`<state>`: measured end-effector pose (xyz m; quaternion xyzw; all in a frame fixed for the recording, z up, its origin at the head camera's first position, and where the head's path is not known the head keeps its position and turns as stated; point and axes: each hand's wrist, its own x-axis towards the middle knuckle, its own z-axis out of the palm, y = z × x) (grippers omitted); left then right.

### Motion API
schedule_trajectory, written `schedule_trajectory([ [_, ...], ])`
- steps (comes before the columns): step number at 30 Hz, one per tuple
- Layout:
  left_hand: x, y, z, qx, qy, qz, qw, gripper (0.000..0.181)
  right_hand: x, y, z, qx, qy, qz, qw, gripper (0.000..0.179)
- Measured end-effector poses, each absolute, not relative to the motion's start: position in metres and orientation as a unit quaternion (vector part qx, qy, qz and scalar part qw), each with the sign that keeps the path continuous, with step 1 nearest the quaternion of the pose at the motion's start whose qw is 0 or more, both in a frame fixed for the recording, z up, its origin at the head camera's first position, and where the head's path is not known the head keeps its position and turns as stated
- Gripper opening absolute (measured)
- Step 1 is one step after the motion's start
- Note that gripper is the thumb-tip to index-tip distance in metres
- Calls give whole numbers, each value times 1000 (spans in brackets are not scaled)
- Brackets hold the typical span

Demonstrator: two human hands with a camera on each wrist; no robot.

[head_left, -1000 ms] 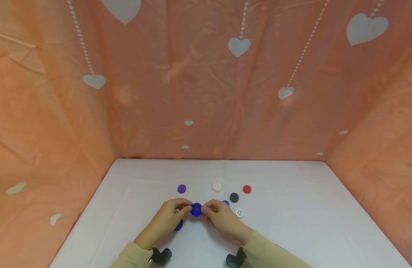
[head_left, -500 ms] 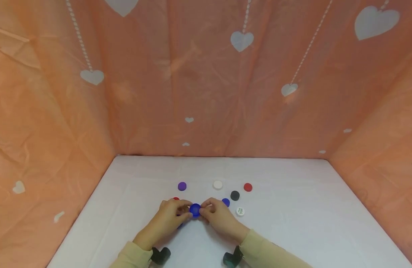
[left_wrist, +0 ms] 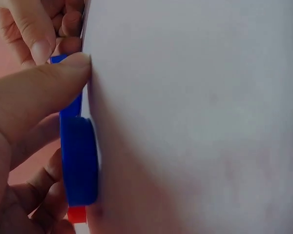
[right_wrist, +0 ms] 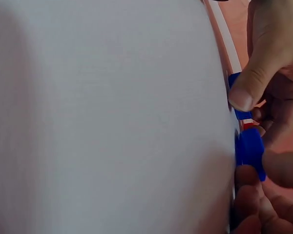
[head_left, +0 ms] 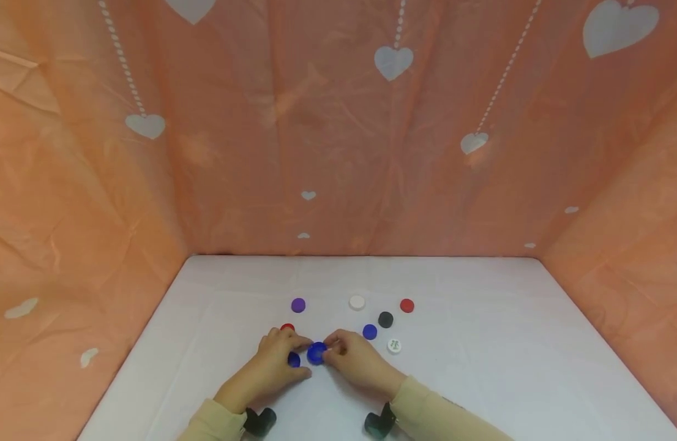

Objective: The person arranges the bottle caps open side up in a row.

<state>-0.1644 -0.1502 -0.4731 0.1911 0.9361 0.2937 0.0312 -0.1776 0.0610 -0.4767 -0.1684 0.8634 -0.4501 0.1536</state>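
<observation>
A blue bottle cap (head_left: 317, 353), its hollow side up, is in the fingers of my right hand (head_left: 357, 358), which pinches its right edge close to the table. Facing it, my left hand (head_left: 272, 364) has thumb and fingers spread apart, holding nothing. Between them, near the palm, a second, darker blue cap (head_left: 294, 359) lies on the table; the left wrist view shows this cap (left_wrist: 79, 161) side-on, below the thumb. A red cap (head_left: 287, 327) peeks out behind the left fingers, partly hidden.
On the white table (head_left: 482, 343) several more caps lie scattered: purple (head_left: 298, 305), white (head_left: 357, 302), red (head_left: 407, 305), black (head_left: 385, 320), blue (head_left: 370, 332) and a white one with a green print (head_left: 393, 346). Orange cloth walls (head_left: 338, 153) enclose the sides and back.
The blue cap both hands held has come slightly nearer and left. The left fingers have parted from it, while the right hand still pinches it. The red cap at left has come into sight.
</observation>
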Motion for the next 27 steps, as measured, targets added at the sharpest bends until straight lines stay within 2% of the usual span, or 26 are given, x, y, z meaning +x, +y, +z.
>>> schedule_trajectory([
  [6, -162, -157, -472, 209, 918, 329, 71, 42, -173, 59, -474, -165, 858, -453, 180, 32],
  [10, -161, -160, -472, 217, 912, 340, 80, 38, -172, 57, -473, -175, 858, -446, 186, 37],
  [17, -161, -162, -473, 215, 905, 357, 87, 35, -172, 54, -474, -192, 853, -447, 189, 29],
  [27, -158, -162, -472, 213, 901, 369, 87, 33, -172, 54, -480, -204, 855, -443, 175, 28],
])
